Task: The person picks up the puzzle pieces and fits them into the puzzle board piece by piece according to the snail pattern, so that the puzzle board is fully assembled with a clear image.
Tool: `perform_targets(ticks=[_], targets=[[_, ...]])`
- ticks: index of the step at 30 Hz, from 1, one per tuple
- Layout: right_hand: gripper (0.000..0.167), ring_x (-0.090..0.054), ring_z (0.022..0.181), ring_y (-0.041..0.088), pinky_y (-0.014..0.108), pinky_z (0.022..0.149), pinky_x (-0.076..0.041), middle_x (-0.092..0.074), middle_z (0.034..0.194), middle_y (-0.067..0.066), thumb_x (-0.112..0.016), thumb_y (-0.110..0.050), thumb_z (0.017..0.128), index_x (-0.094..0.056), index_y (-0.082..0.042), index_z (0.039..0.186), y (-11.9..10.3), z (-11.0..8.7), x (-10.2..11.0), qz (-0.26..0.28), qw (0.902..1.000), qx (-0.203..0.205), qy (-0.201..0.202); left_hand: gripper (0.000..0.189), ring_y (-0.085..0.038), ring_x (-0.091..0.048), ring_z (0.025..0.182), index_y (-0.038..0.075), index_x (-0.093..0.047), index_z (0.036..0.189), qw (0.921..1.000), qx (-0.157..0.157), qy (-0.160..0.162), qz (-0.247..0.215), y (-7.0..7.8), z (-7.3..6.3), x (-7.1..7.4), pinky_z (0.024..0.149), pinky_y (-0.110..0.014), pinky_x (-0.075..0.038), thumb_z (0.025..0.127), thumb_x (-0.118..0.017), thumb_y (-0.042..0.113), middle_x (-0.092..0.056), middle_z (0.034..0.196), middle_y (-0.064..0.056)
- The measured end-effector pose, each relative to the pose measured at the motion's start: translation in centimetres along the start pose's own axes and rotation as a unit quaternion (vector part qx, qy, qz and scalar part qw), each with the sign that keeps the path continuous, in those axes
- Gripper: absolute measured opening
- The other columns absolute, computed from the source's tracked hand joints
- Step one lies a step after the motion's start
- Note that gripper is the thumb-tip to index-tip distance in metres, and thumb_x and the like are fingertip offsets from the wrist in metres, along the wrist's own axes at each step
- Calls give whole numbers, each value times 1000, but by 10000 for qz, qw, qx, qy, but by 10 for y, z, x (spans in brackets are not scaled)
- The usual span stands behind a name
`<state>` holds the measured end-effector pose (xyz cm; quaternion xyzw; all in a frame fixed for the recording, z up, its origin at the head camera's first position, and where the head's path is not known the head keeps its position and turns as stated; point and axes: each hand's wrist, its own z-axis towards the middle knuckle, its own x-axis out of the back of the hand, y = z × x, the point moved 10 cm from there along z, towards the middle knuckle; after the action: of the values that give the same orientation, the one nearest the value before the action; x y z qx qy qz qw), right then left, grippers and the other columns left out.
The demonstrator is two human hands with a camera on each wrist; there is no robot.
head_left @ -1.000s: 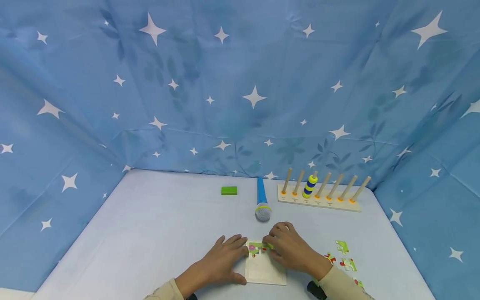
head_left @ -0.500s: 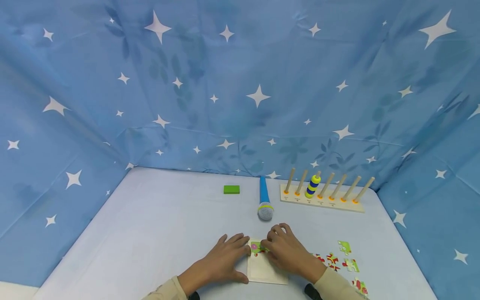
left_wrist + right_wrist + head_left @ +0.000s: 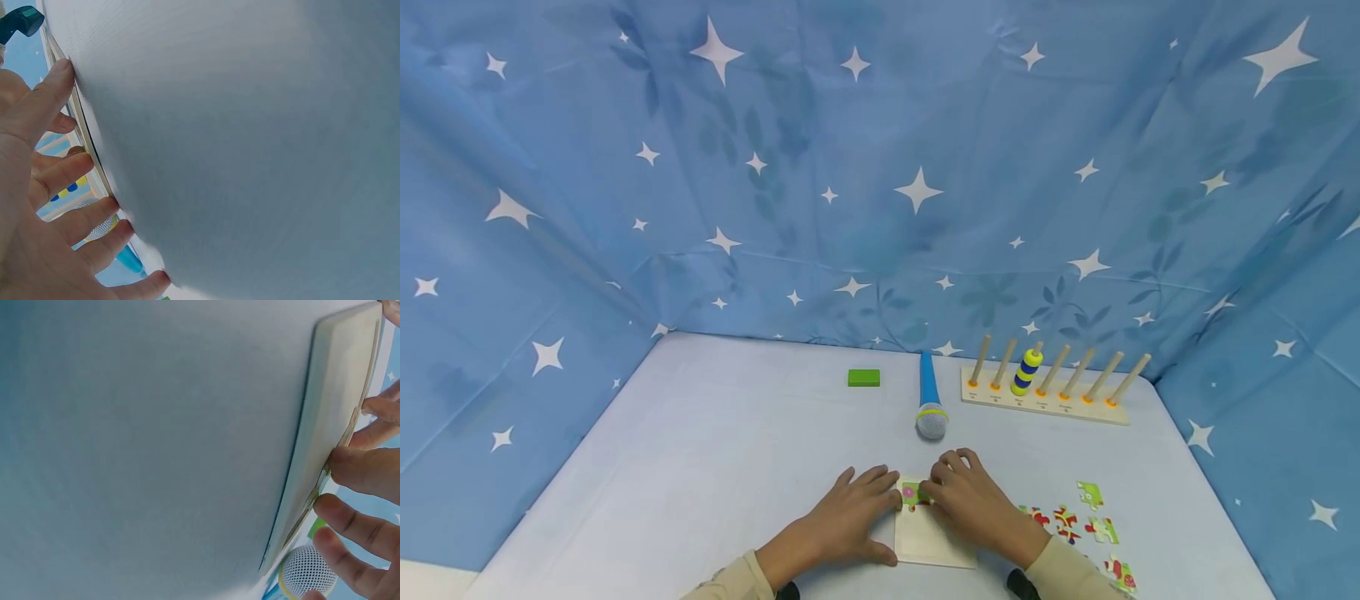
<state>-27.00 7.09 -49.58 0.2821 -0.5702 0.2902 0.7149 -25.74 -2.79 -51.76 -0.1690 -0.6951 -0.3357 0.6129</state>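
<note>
A pale wooden puzzle board (image 3: 925, 542) lies on the white table between both hands. In its upper left corner sits a green jigsaw piece with a pink flower (image 3: 910, 492). My left hand (image 3: 848, 518) has its fingers spread, thumb and fingertips along the board's left edge. At the board's top, my right hand (image 3: 976, 510) pinches another jigsaw piece (image 3: 323, 480) between thumb and index finger, low over the board beside the flower piece. From the head, the fingers mostly hide that second piece. In the right wrist view it appears slightly tilted.
Several loose jigsaw pieces (image 3: 1101, 530) lie right of the right hand. Behind the board are a blue toy microphone (image 3: 929, 400), a green block (image 3: 863, 378) and a wooden peg rack (image 3: 1045, 404) with yellow and blue beads on one peg. A starry blue curtain (image 3: 820, 250) surrounds the table.
The right hand has shifted slightly left over the board with its piece, closer to the flower piece. The left hand stays at the board's edge. The head view has shifted a little.
</note>
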Motion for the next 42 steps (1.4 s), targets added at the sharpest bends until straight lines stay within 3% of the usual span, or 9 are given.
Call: perform_targets(ticks=[9, 14, 21, 26, 30, 35, 42], targets=[[12, -60, 105, 21, 53, 99, -46, -69, 100, -3, -79, -22, 89, -76, -23, 100, 3, -2, 0, 71, 10000, -60, -2, 62, -27, -43, 144, 24, -65, 122, 10000, 46, -20, -37, -1, 0, 0, 106, -66, -40, 74, -84, 59, -51, 153, -5], [21, -59, 108, 22, 54, 99, -46, -68, 105, -3, -81, -20, 86, -75, -20, 107, 19, -13, 12, 502, 9976, -451, 121, 60, -27, -41, 145, 25, -64, 121, 9998, 100, -99, -151, -1, 1, -4, 108, -66, -38, 74, -84, 58, -50, 154, -5], [28, -59, 111, 27, 59, 97, -45, -69, 110, 2, -85, -10, 81, -76, -13, 107, 80, -57, 31, 774, 9874, -1335, 358, 60, -26, -40, 146, 25, -63, 120, 9998, 116, -130, -125, 1, 0, -3, 109, -66, -38, 74, -84, 58, -49, 154, -5], [30, -56, 120, 37, 68, 96, -41, -67, 118, 7, -85, -9, 80, -75, -15, 108, 133, -103, 29, 764, 9768, -2000, -14, 62, -26, -40, 146, 25, -64, 122, 9998, 132, -136, -54, 0, 0, -4, 109, -65, -38, 74, -84, 59, -49, 154, -5], [27, -53, 120, 43, 72, 87, -42, -67, 117, 9, -85, -8, 79, -74, -18, 102, 166, -135, 26, 827, 9684, -2328, -333, 66, -26, -39, 147, 24, -64, 126, 9997, 161, -179, -71, -2, 0, -5, 110, -65, -37, 74, -83, 60, -48, 155, -4], [28, -54, 116, 44, 71, 80, -43, -67, 114, 9, -84, -7, 76, -73, -20, 99, 183, -157, 18, 1087, 9601, -2487, -675, 67, -26, -38, 147, 24, -64, 127, 9995, 205, -227, -77, -3, 0, -7, 110, -65, -36, 74, -82, 61, -48, 156, -3], [29, -54, 116, 43, 70, 81, -43, -67, 115, 7, -86, -8, 77, -73, -19, 100, 187, -167, 5, 1233, 9538, -2565, -960, 65, -26, -38, 147, 25, -64, 126, 9996, 156, -198, -91, -3, 0, -7, 109, -66, -36, 74, -82, 60, -48, 155, -4]])
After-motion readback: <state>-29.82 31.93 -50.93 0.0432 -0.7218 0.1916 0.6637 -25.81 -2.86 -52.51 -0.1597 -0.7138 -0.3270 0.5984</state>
